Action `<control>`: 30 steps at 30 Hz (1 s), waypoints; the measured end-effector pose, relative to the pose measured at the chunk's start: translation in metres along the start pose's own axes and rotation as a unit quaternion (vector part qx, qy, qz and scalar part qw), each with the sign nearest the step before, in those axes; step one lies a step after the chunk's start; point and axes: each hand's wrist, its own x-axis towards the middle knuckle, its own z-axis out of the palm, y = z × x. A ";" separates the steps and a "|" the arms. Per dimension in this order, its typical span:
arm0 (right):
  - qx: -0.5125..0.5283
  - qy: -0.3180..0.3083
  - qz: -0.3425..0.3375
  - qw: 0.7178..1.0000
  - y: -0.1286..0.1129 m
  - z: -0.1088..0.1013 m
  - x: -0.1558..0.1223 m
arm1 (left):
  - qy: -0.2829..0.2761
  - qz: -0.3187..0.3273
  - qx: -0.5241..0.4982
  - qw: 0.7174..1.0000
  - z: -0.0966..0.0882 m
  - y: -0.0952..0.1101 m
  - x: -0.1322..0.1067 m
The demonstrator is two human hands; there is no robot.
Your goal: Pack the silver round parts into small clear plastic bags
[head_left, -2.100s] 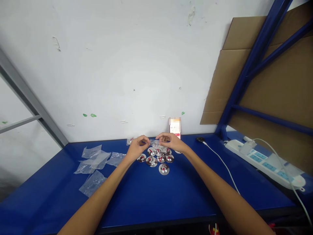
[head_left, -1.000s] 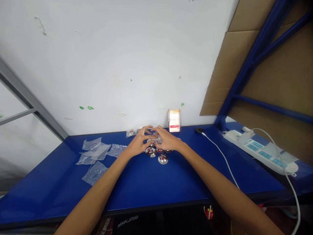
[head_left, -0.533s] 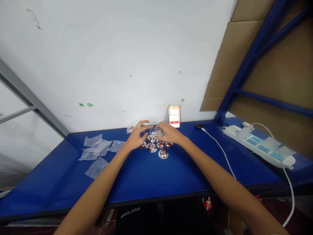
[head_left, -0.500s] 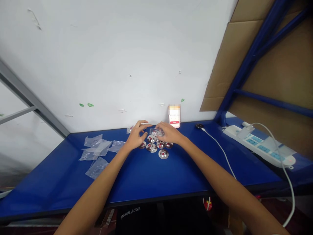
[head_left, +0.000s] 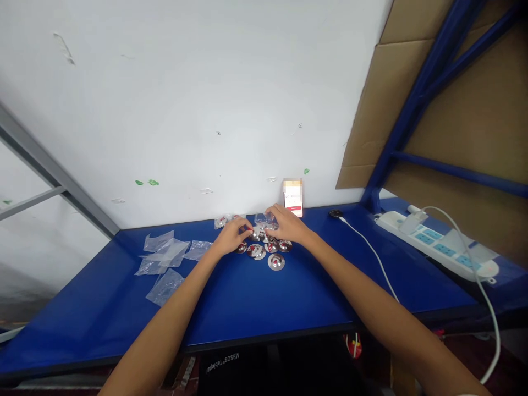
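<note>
Several round silver discs with red marks [head_left: 275, 262] lie in a cluster on the blue table [head_left: 256, 308], near the back wall. My left hand [head_left: 233, 235] rests at the cluster's left edge, fingers curled and pinching at one of the discs [head_left: 252, 236]. My right hand [head_left: 286, 225] hovers over the cluster's back right, its fingers closed on a small clear plastic bag [head_left: 265, 220]. The two hands almost touch above the discs.
Empty clear plastic bags [head_left: 163, 258] are strewn on the table's left. A phone [head_left: 292, 197] leans against the white wall. A white cable [head_left: 371, 258] runs across the right side. A white power strip [head_left: 441, 247] sits under blue shelving lined with cardboard [head_left: 416, 93].
The hands came down from holding a bag stretched between them above the discs. My left hand let go and dropped to the discs, while my right kept the bag.
</note>
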 end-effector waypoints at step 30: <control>0.409 0.050 0.190 0.891 -0.031 0.017 0.009 | 0.294 -0.025 -0.056 0.954 -0.024 0.072 -0.009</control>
